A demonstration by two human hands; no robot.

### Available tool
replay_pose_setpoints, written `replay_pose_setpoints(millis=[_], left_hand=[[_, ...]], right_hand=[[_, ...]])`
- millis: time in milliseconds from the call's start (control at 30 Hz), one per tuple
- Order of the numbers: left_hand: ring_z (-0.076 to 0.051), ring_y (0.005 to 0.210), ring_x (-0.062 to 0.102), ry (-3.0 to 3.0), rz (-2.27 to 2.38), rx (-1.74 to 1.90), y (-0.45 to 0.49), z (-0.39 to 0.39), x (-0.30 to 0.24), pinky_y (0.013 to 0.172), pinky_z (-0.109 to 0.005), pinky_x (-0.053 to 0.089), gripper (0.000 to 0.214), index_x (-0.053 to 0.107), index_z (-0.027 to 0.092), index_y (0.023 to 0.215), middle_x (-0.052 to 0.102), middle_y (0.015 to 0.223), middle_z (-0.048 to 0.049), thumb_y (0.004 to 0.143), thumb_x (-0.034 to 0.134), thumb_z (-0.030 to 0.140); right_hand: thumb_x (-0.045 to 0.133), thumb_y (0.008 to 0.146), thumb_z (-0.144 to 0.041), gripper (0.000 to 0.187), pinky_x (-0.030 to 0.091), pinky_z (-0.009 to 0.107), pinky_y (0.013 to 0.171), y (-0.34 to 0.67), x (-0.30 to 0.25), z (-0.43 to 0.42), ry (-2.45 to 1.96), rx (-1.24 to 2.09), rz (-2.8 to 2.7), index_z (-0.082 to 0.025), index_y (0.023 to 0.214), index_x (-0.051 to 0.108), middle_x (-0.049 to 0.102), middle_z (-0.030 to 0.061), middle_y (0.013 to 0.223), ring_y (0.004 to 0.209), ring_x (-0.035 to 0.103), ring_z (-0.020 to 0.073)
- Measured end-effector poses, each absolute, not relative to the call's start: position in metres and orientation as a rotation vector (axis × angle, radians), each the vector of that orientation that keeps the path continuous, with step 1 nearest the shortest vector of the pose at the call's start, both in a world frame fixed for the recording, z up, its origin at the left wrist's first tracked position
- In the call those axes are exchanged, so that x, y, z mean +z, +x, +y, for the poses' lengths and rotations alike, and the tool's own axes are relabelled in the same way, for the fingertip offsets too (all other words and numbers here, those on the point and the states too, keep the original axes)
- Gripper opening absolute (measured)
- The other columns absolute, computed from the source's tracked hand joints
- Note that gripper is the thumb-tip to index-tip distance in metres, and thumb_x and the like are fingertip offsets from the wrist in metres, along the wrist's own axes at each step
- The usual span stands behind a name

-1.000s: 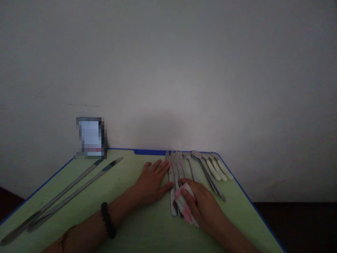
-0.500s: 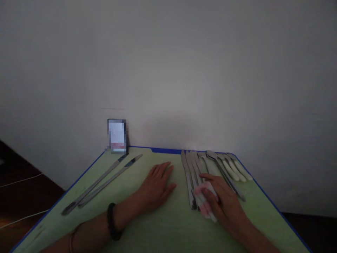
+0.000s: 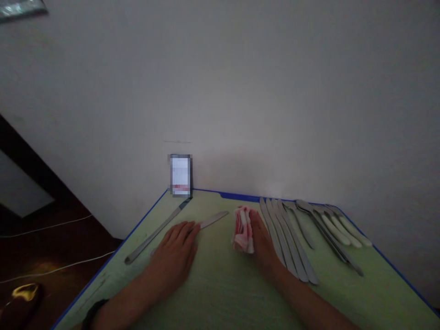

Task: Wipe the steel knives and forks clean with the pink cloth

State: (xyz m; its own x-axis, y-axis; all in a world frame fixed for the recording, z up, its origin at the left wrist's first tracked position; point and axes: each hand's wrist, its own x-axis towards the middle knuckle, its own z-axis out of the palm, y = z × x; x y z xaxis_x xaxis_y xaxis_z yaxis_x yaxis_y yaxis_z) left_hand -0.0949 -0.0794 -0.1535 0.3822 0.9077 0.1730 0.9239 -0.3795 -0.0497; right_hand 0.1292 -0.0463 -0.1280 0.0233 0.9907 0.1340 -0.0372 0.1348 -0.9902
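I am seeing my left hand point(image 3: 175, 256) covering the handle of a knife point(image 3: 215, 219) that is lying on the green table point(image 3: 220, 288); its fingers are resting close together, but I cannot tell whether they are gripping. My right hand point(image 3: 264, 240) is holding a folded pink-and-white cloth point(image 3: 243, 231), just beside a row of knives point(image 3: 289, 240).

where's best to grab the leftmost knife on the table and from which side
Probably by its handle, from above and the left: the knife lies flat, handle end nearer the person, blade toward the upright screen, and the left hand sits close on its right.
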Motion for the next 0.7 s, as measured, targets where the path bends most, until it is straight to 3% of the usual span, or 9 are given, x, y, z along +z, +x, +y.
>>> replay_pose_setpoints(millis=[100, 200, 333, 433, 533, 633, 700], left_hand=[[-0.029, 0.109, 0.057, -2.383, -1.754, 0.08, -0.095, -0.081, -0.15, 0.086, -0.045, 0.049, 0.066, 0.043, 0.026, 0.137, 0.057, 0.125, -0.0145, 0.079, 0.033, -0.003], [-0.03, 0.1, 0.061, -2.358, -1.802, 0.227, -0.089, -0.08, -0.14, 0.075, -0.042, 0.053, 0.072, 0.043, 0.026, 0.137, 0.06, 0.117, -0.0171, 0.075, 0.029, -0.007], [-0.033, 0.099, 0.061, -2.484, -1.983, 0.329, -0.076, -0.073, -0.112, 0.074, -0.043, 0.051, 0.054, 0.055, 0.009, 0.12, 0.061, 0.11, -0.0223, 0.075, 0.03, -0.004], [-0.03, 0.09, 0.064, -2.705, -2.086, 0.335, -0.072, -0.068, -0.096, 0.074, -0.039, 0.05, 0.033, 0.057, 0.008, 0.106, 0.065, 0.098, -0.0191, 0.077, 0.042, 0.01], [-0.027, 0.08, 0.064, -2.853, -2.098, 0.159, -0.069, -0.065, -0.098, 0.07, -0.036, 0.048, 0.022, 0.056, 0.013, 0.095, 0.066, 0.088, -0.0137, 0.082, 0.041, 0.021], [-0.023, 0.073, 0.062, -3.022, -2.118, -0.296, -0.061, -0.063, -0.115, 0.068, -0.032, 0.047, 0.023, 0.054, 0.018, 0.082, 0.064, 0.078, -0.0076, 0.087, 0.036, 0.032], [-0.019, 0.066, 0.06, -3.056, -2.228, -0.8, -0.054, -0.062, -0.128, 0.063, -0.028, 0.046, 0.028, 0.05, 0.02, 0.08, 0.062, 0.073, -0.0036, 0.09, 0.033, 0.039]], right_hand=[[0.042, 0.085, -0.061, 0.039, 0.045, 0.027, 0.051, 0.128, -0.137, -0.042, -1.051, 1.295, -1.058, -0.024, 0.087, 0.054, 0.052, -0.0019, 0.066, 0.051, 0.048, 0.0132], [0.057, 0.08, -0.054, 0.035, 0.044, 0.022, 0.047, 0.132, -0.142, -0.038, -1.007, 1.376, -0.889, -0.023, 0.096, 0.053, 0.057, -0.0016, 0.073, 0.053, 0.051, 0.0107], [0.067, 0.072, -0.05, 0.046, 0.047, 0.024, 0.045, 0.133, -0.145, -0.032, -0.918, 1.498, -0.656, -0.024, 0.105, 0.048, 0.061, -0.0025, 0.073, 0.054, 0.057, 0.0127], [0.065, 0.069, -0.058, 0.052, 0.041, 0.024, 0.033, 0.133, -0.142, -0.032, -0.868, 1.566, -0.571, -0.024, 0.105, 0.048, 0.058, -0.005, 0.06, 0.038, 0.052, 0.0132], [0.064, 0.065, -0.062, 0.067, 0.039, 0.025, 0.029, 0.135, -0.137, -0.037, -0.859, 1.594, -0.528, -0.026, 0.118, 0.044, 0.062, -0.0031, 0.064, 0.036, 0.054, 0.0161], [0.074, 0.061, -0.034, 0.077, 0.043, 0.025, 0.032, 0.136, -0.137, -0.041, -0.896, 1.586, -0.592, -0.028, 0.129, 0.038, 0.065, -0.0028, 0.069, 0.04, 0.059, 0.0167], [0.071, 0.061, -0.021, 0.07, 0.045, 0.025, 0.035, 0.135, -0.141, -0.041, -0.915, 1.598, -0.64, -0.025, 0.126, 0.045, 0.066, -0.0029, 0.066, 0.04, 0.059, 0.0157]])
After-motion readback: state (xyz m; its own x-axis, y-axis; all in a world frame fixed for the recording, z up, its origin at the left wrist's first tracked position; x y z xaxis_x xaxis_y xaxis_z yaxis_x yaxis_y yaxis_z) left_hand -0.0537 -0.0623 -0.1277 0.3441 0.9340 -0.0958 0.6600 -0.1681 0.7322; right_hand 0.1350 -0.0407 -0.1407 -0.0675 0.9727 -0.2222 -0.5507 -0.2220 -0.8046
